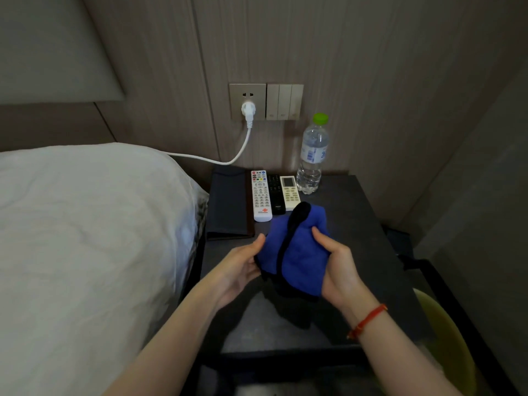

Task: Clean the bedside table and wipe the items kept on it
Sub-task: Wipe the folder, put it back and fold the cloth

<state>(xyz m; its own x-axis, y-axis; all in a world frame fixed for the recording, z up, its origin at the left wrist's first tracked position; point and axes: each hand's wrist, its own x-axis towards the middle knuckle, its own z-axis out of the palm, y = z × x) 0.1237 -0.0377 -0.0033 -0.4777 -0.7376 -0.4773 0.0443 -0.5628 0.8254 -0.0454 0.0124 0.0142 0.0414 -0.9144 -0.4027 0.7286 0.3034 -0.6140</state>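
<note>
Blue microfibre cloth (297,250) held above bedside table (357,224), left hand (240,267) and right hand (337,267) gripping opposite edges, fingers curled.

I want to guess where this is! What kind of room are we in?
Probably a bedroom, maybe a hotel room. There is a bed with white bedding beside a dark bedside table, and three remotes lie in a neat row by a water bottle under the wall socket.
</note>
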